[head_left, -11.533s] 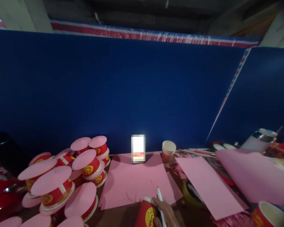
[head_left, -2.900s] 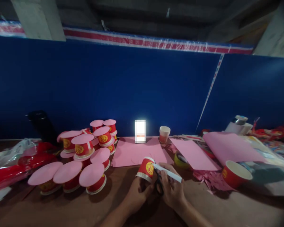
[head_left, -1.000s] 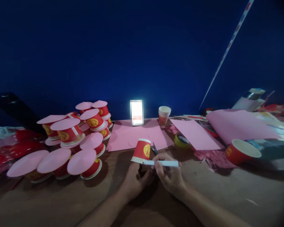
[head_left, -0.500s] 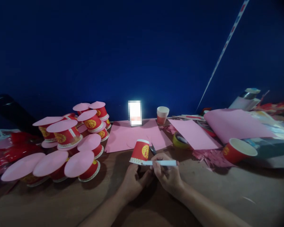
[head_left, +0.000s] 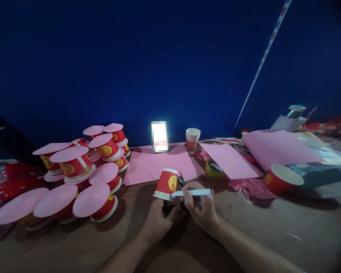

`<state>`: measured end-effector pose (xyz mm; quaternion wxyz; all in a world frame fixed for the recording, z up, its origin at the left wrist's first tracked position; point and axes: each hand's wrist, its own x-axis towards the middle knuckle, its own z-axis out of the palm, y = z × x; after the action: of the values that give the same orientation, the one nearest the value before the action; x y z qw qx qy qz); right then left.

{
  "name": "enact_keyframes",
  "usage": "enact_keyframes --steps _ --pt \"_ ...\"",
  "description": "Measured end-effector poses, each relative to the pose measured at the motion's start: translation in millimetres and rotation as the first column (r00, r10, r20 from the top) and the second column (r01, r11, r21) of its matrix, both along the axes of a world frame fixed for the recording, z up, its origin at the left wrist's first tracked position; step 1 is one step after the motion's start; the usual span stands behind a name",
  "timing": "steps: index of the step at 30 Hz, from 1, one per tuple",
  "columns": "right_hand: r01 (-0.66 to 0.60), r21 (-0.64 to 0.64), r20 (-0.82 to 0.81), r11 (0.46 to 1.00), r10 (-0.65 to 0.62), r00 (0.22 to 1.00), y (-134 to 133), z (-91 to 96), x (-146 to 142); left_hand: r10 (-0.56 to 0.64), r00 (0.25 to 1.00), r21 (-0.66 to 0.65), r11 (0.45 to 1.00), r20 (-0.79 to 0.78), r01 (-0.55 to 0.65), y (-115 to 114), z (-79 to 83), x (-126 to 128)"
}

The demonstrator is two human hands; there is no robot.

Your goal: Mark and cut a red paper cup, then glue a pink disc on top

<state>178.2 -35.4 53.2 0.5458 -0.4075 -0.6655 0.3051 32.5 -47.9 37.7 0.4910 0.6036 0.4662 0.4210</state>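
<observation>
A red paper cup (head_left: 164,184) with a yellow emblem is held tilted and upside down, its white patterned rim low. My left hand (head_left: 159,222) grips it from below, with some fingers hidden inside or behind it. Between the fingers of my right hand (head_left: 200,208) lies a white marker (head_left: 197,192), its tip close to the cup's rim; whether it touches I cannot tell. Dark scissors (head_left: 182,179) show just behind my right hand, partly covered by it. Pink paper sheets (head_left: 139,163) lie on the table beyond the cup.
Several red cups topped with pink paper discs (head_left: 91,200) crowd the left side. Stacked cups (head_left: 192,138), yellow tape (head_left: 214,168), a pink sheet (head_left: 231,161) and paper scraps (head_left: 251,187) lie to the right, near another red cup (head_left: 282,180). A glowing upright screen (head_left: 159,136) stands at the back.
The whole scene sits slightly further left as the camera turned a little right. Both hands keep their hold on the cup and marker, with the marker tip still near the rim.
</observation>
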Motion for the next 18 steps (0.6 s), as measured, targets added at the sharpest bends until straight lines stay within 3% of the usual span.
enact_keyframes --steps 18 --pt "-0.034 -0.040 -0.004 0.999 0.034 0.999 -1.6 -5.4 -1.2 -0.014 0.999 -0.032 0.999 0.032 0.015 -1.8 5.5 1.0"
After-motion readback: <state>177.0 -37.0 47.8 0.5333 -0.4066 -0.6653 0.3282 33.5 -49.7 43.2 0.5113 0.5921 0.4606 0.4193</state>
